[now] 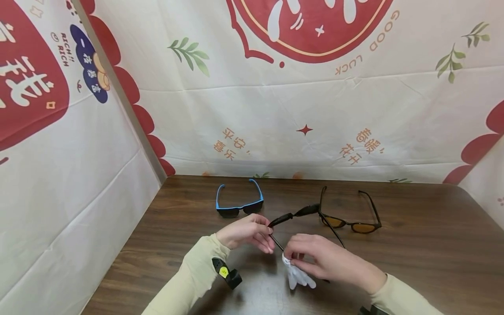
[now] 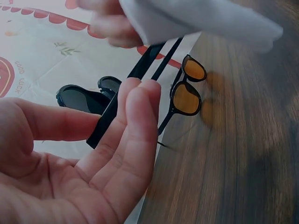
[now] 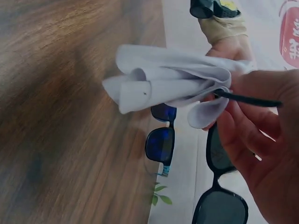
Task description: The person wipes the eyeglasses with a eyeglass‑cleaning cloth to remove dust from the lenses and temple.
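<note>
My left hand [image 1: 247, 232] pinches a pair of black sunglasses [image 1: 307, 210] between thumb and fingers, near the corner where one temple meets the frame. The sunglasses are held up off the table, their dark lenses [image 3: 222, 210] turned away from me. A white cloth [image 1: 298, 276] is bunched in my right hand [image 1: 328, 259], which grips it around the same temple. In the right wrist view the temple's thin tip pokes out of the folded cloth [image 3: 163, 88]. The other temple stretches behind my right hand, partly hidden.
Blue-framed sunglasses [image 1: 257, 207] lie at the back left of the brown wooden table [image 1: 425, 245]. Dark-framed glasses with amber lenses [image 1: 363, 228] lie at the back right, just beyond the held pair. A printed white curtain [image 1: 252, 113] borders the table's back edge.
</note>
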### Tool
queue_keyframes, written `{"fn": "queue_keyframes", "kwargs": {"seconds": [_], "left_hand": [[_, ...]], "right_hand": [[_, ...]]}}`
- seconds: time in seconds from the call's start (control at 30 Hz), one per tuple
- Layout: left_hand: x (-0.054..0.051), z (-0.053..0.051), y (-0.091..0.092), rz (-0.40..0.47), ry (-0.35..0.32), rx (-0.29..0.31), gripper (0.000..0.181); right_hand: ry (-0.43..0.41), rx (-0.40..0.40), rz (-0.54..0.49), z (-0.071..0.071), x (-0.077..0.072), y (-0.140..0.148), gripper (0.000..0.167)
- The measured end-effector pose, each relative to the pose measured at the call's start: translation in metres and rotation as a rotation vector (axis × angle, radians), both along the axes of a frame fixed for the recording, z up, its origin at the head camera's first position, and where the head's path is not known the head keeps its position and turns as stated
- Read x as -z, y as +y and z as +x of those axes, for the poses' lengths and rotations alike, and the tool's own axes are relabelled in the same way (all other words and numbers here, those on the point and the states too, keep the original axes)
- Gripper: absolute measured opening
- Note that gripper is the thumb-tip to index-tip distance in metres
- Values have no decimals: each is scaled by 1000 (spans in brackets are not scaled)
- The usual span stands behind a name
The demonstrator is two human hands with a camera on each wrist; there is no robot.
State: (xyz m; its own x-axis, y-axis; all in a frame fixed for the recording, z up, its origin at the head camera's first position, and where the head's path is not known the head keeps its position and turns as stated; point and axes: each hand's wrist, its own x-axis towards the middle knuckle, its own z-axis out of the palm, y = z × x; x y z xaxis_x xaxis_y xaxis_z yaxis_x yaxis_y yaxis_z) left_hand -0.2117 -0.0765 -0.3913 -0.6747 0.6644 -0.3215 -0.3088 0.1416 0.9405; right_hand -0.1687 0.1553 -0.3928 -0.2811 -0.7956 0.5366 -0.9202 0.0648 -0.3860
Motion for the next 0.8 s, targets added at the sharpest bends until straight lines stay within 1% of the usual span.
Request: {"fn": "queue_keyframes", "kwargs": {"seconds": [0.07, 0.17, 0.3, 0.43, 0.57, 0.63, 0.8], "left_hand": [[0, 0, 1, 1, -8, 12, 8], [-1, 1, 4, 0, -7, 36, 8], [-2, 3, 6, -9, 7, 64, 6], [-1, 5, 5, -13, 9, 71, 6], [2, 5, 4, -14, 2, 75, 7], [3, 5, 4, -16, 2, 79, 8], [3, 5, 5, -13, 3, 96, 8]], "right_hand": [[48, 27, -6, -2, -1, -4, 27], [65, 57, -11, -6, -4, -10, 27], [90, 52, -5, -11, -6, -15, 26], [108, 45, 18, -15, -7, -18, 27], [120, 54, 36, -16, -7, -19, 27], [131, 56, 38, -15, -5, -19, 23], [160, 76, 36, -13, -3, -18, 7]]}}
